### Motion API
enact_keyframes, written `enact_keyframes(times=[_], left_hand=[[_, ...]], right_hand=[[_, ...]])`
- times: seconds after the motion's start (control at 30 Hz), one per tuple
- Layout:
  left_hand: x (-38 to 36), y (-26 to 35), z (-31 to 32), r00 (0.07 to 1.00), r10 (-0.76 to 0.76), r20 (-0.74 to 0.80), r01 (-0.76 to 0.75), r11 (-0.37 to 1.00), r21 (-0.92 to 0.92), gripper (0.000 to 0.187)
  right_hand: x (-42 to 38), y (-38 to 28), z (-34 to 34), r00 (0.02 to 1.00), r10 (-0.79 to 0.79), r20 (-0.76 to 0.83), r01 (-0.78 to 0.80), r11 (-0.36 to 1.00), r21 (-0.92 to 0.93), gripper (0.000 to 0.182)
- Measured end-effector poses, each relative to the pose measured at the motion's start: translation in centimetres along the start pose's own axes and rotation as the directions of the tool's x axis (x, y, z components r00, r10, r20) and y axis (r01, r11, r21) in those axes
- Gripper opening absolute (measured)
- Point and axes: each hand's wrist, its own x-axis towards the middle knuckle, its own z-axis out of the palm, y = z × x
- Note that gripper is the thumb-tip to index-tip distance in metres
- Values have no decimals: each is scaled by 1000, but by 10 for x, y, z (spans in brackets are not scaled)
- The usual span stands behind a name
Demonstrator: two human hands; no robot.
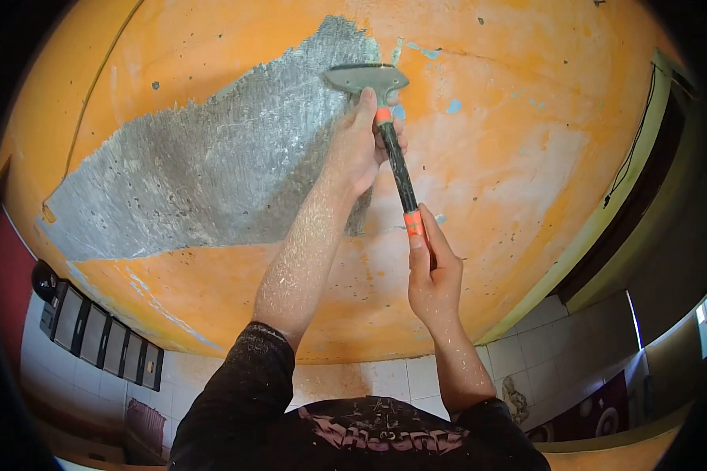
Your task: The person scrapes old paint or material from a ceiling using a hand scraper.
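A scraper (401, 169) with a wide grey-green head and a black handle with orange bands is held up against the orange wall (511, 157). My left hand (359, 145) grips it just under the head, thumb on the head's lower side. Lower down, my right hand (436, 279) is closed round the orange end of the handle. The blade edge lies at the upper right border of a bare grey patch (212, 173), where the paint is off. Paint flakes cover my left forearm, with fewer on the right one.
A cable (86, 110) hangs down the wall at the left. A dark-framed rack of panels (102, 337) stands at the lower left. At the right are a green-edged beam (597, 243) and a maroon patterned cloth (589, 412). Pale tiles (385, 377) line the area below.
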Motion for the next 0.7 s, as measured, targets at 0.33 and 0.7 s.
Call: enact_keyframes(times=[0.33,0.7], left_hand=[[14,11,14,995,93,30,-94,995,36,56],[18,19,25,990,139,-15,-136,984,114,48]], right_hand=[[19,-11,-5,1000,22,0,-22,999,33,41],[28,-20,-6,999,20,33,-21,1000,21,40]])
